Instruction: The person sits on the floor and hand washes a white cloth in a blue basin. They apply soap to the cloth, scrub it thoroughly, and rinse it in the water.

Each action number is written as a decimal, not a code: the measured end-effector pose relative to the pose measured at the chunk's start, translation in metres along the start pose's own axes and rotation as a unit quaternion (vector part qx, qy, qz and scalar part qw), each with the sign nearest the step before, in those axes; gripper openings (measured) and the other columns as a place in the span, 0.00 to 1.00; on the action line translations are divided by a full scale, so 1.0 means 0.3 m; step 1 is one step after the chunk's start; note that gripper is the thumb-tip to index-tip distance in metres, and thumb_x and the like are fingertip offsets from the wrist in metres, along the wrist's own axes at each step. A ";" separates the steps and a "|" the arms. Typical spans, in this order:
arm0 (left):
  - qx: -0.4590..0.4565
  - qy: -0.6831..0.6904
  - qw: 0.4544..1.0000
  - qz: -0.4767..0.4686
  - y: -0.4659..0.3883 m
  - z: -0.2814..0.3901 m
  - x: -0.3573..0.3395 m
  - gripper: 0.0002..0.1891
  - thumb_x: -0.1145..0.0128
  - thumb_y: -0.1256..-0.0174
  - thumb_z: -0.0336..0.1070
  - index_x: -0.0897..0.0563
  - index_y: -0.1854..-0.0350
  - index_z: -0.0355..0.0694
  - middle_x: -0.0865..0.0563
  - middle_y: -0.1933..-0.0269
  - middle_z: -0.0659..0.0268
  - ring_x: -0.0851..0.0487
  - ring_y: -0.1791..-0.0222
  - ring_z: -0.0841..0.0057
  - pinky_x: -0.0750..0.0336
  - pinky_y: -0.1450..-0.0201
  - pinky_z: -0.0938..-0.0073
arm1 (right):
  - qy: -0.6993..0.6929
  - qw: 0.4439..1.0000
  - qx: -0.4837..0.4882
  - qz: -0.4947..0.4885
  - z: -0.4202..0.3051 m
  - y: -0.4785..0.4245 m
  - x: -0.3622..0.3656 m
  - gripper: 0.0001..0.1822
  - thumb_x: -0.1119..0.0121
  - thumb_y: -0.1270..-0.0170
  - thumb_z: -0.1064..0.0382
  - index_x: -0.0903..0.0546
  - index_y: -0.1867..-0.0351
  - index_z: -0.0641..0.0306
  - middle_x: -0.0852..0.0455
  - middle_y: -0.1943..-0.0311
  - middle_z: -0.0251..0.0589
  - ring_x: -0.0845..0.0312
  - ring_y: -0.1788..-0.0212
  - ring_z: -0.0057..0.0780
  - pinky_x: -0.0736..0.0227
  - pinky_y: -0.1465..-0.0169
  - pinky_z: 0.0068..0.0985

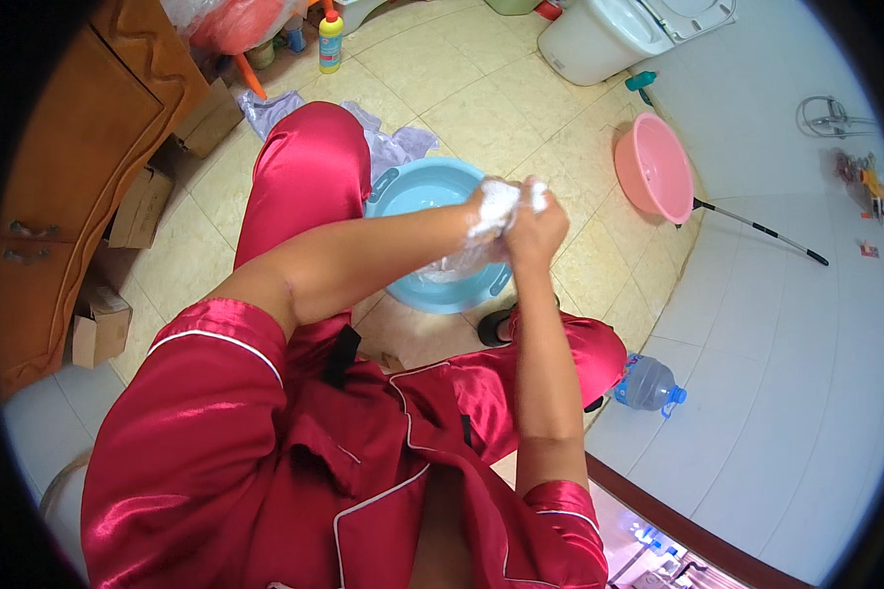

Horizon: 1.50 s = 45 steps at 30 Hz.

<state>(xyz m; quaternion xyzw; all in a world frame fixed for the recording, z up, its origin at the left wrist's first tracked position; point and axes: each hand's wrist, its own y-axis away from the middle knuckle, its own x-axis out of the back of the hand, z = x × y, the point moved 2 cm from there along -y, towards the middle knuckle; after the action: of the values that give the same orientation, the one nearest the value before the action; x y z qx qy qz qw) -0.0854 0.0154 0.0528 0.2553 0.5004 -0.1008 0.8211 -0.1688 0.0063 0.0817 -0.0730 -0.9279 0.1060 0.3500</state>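
Over a light blue plastic basin (442,300), my left hand (486,213) and my right hand (541,230) are close together, each closed on a bunched white cloth (499,202). The cloth looks wet or sudsy, and the hands are slightly blurred. A whitish, partly translucent portion (449,266) hangs or lies below the hands at the basin; whether it is the same cloth I cannot tell. The basin stands on the tiled floor between my legs, with water visible inside. Lavender fabric (398,146) lies on the floor beyond it.
A pink basin (656,169) leans near the right wall by a black-and-silver pole (766,232). A large plastic bottle (648,383) lies beside my right knee. Beyond are a toilet (597,40) and a yellow bottle (330,44). Cardboard boxes (140,210) sit by the wooden cabinet (81,125).
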 end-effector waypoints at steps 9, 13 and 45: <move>-0.019 -0.004 0.997 0.073 -0.077 -0.014 0.027 0.10 0.53 0.39 0.38 0.25 0.77 0.42 0.25 0.79 0.67 0.29 0.83 0.77 0.35 0.83 0.72 | -0.014 1.000 0.022 0.007 -0.036 0.020 -0.013 0.17 0.47 0.45 0.53 0.22 0.79 0.67 0.23 0.81 0.54 0.26 0.77 0.49 0.34 0.72 0.37; -0.019 -0.106 0.993 -0.042 -0.182 -0.050 0.142 0.12 0.59 0.39 0.43 0.25 0.72 0.43 0.23 0.76 0.63 0.25 0.80 0.69 0.32 0.81 0.67 | 0.050 0.998 0.006 0.030 0.009 0.033 -0.055 0.18 0.46 0.46 0.53 0.23 0.81 0.69 0.24 0.82 0.58 0.27 0.77 0.53 0.34 0.72 0.39; 0.190 0.049 0.972 -0.130 -0.113 0.031 -0.027 0.15 0.61 0.35 0.42 0.24 0.63 0.37 0.18 0.69 0.60 0.18 0.72 0.67 0.22 0.72 0.67 | -0.203 0.966 -0.155 -0.031 0.170 -0.145 0.050 0.14 0.47 0.42 0.54 0.22 0.73 0.65 0.23 0.78 0.34 0.29 0.76 0.25 0.35 0.73 0.25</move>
<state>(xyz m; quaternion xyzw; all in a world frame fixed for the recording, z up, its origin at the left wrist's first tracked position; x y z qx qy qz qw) -0.0965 -0.0189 0.0524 0.3446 0.5403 -0.2873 0.7119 -0.2166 -0.0402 0.0645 -0.0750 -0.9864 -0.0376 0.1414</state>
